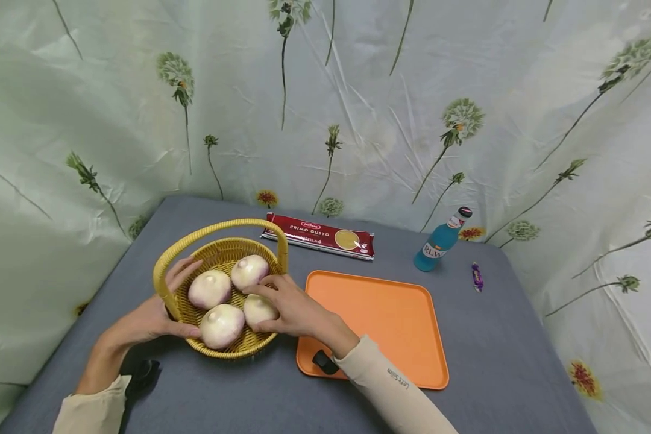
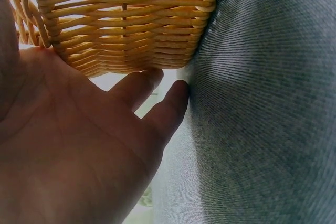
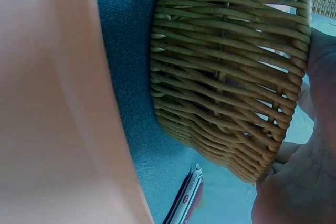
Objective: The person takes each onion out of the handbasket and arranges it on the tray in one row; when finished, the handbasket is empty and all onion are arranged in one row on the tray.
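Note:
A yellow wicker basket [image 1: 239, 352] with an arched handle holds several pale, purple-tinged onions [image 1: 210, 289]. My left hand [image 1: 149, 316] grips the basket at its left side, thumb at the rim beside the front-left onion [image 1: 222, 326]. In the left wrist view, the palm lies along the woven wall [image 2: 126, 30] and two fingers reach beneath it. My right hand [image 1: 293, 307] reaches over the right rim and holds the right-hand onion [image 1: 258, 310] between thumb and fingers. From the right wrist, the basket's outer wall [image 3: 226, 77] hides that onion.
Right of the basket lies an orange tray [image 1: 380, 325], partly under my right forearm. Behind are a red spaghetti packet [image 1: 320, 235] and a blue bottle [image 1: 439, 244]. A purple-wrapped candy [image 1: 477, 277] lies at the far right. A floral curtain [image 1: 358, 120] borders the grey table [image 1: 499, 361].

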A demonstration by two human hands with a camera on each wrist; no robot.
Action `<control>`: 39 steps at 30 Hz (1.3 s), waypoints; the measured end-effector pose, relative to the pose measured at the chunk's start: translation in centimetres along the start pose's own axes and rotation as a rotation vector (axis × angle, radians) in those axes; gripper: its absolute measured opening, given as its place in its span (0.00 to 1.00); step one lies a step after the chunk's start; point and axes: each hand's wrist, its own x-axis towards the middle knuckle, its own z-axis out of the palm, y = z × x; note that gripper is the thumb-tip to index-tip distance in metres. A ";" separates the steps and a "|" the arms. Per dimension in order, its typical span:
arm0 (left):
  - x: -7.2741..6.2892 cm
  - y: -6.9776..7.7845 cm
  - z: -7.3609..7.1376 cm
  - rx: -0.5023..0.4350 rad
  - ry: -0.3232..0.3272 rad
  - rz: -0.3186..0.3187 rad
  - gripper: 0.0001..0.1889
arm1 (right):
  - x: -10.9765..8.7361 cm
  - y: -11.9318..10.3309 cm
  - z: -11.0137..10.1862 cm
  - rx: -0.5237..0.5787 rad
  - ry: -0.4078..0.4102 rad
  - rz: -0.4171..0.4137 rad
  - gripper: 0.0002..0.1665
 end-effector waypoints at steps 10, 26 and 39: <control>0.0 0.0 0.0 -0.012 -0.012 0.005 0.68 | 0.2 -0.3 0.0 -0.049 -0.005 -0.001 0.41; 0.0 0.2 -0.2 -0.037 -0.009 -0.006 0.67 | 0.5 -0.5 -0.6 -0.063 -0.026 -0.033 0.32; 0.0 0.0 -0.3 -0.029 0.000 0.006 0.67 | -0.2 -0.7 -1.1 -0.011 0.043 -0.043 0.30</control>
